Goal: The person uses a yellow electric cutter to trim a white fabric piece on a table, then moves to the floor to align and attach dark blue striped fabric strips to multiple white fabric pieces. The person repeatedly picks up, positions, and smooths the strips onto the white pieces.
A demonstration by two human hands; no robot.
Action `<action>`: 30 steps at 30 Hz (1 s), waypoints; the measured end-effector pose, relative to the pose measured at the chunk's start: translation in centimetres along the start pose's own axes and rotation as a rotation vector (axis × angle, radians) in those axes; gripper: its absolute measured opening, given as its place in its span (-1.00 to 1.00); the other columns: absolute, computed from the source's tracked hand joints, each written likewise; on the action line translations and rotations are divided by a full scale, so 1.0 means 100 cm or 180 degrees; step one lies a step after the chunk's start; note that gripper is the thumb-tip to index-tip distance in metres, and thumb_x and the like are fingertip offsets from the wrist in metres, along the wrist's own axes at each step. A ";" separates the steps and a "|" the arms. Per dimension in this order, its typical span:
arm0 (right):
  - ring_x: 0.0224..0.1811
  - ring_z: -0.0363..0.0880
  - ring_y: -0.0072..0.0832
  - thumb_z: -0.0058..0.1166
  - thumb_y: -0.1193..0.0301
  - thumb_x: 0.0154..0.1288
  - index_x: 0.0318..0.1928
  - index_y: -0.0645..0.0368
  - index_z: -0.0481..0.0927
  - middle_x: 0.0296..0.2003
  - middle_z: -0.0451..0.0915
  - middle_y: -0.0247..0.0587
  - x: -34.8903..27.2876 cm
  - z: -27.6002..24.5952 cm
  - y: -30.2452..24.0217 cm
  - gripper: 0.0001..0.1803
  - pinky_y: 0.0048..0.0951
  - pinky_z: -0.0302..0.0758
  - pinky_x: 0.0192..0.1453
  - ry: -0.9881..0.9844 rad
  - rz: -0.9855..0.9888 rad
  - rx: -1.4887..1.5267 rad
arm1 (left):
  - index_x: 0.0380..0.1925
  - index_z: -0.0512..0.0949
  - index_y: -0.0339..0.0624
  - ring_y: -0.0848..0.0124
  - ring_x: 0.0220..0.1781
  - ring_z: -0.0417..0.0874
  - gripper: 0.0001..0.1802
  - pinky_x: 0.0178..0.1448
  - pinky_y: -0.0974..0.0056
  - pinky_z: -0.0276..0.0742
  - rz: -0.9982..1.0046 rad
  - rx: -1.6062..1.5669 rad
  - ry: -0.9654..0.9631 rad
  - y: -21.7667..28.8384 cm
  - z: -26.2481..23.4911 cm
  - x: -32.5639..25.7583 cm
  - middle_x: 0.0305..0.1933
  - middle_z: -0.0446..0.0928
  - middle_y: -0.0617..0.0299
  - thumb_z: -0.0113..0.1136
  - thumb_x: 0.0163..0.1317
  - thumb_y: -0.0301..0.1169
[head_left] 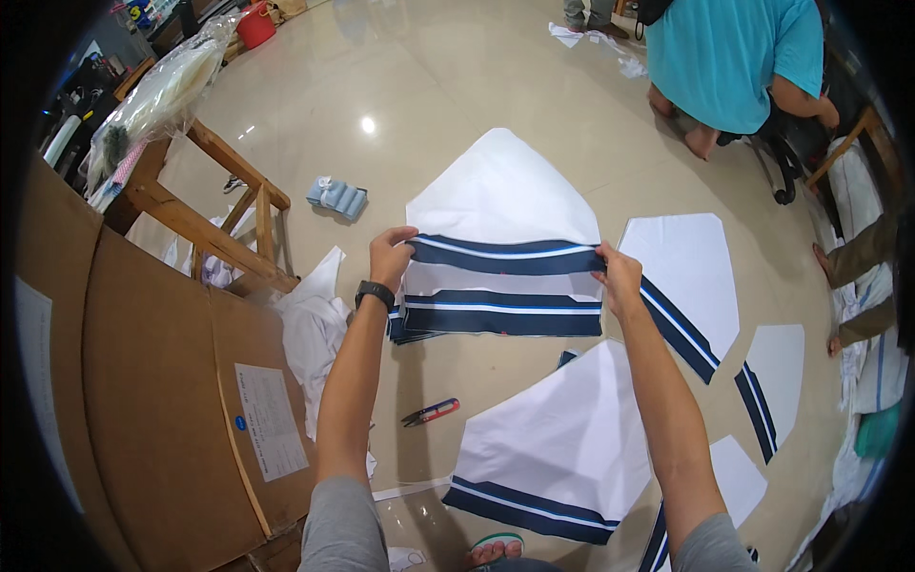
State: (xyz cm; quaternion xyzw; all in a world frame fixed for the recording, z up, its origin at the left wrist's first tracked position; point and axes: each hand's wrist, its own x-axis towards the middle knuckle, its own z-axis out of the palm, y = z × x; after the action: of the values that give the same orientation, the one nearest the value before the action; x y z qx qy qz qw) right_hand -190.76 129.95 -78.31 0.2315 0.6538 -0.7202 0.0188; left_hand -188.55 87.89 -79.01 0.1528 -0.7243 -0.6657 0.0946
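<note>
My left hand (389, 255), with a black watch at the wrist, pinches the left end of a striped hem on a white fabric panel (500, 195). At the hem's right end my right hand (621, 276) is closed on the same panel. The navy band with white and light blue lines is stretched between my hands. Just below it lies another matching striped band (503, 322), on top of a small stack whose lower layers are mostly hidden. Thread snips (431, 413) with a red and dark handle lie on the floor nearer to me.
More striped white panels lie to the right (681, 276) and close to me (553, 439). At left stand a cardboard box (162, 381) and a wooden stool (205, 229). A tied grey-blue bundle (337, 197) sits beyond. Another person in a turquoise shirt (729, 57) crouches at far right.
</note>
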 end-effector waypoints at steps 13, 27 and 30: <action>-0.39 0.62 -0.53 0.25 0.65 0.17 -0.22 0.34 0.54 -0.36 0.61 -0.17 -0.046 -0.035 0.052 -0.82 -0.55 0.64 -0.39 0.0222 -0.0142 -0.0826 | -0.11 0.62 -0.35 0.39 -0.21 0.72 -0.64 -0.14 0.36 0.63 -0.0116 0.0873 0.0605 -0.031 -0.021 -0.086 -0.16 0.67 0.11 0.35 0.02 -0.59; -0.49 0.59 -0.53 0.34 0.55 0.09 -0.33 0.32 0.59 -0.47 0.63 -0.22 -0.060 -0.054 0.069 -0.82 -0.50 0.52 -0.41 0.0410 -0.0697 -0.1717 | -0.08 0.62 -0.31 0.39 -0.15 0.73 -0.62 -0.04 0.35 0.65 -0.0252 0.0989 0.0524 -0.035 -0.036 -0.116 -0.16 0.68 0.09 0.40 0.03 -0.62; -0.42 0.65 -0.45 0.37 0.50 0.01 -0.35 0.29 0.63 -0.45 0.67 -0.15 -0.062 -0.057 0.073 -0.80 -0.43 0.59 -0.28 0.0463 -0.0769 -0.1840 | -0.08 0.62 -0.31 0.39 -0.16 0.73 -0.62 -0.04 0.35 0.65 -0.0280 0.0977 0.0502 -0.037 -0.036 -0.118 -0.17 0.69 0.08 0.40 0.04 -0.62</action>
State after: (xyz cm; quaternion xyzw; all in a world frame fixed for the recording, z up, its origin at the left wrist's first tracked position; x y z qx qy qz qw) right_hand -181.09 132.62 -83.09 0.1881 0.8537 -0.4832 -0.0487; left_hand -175.97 88.33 -81.57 0.2487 -0.8003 -0.5368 0.0974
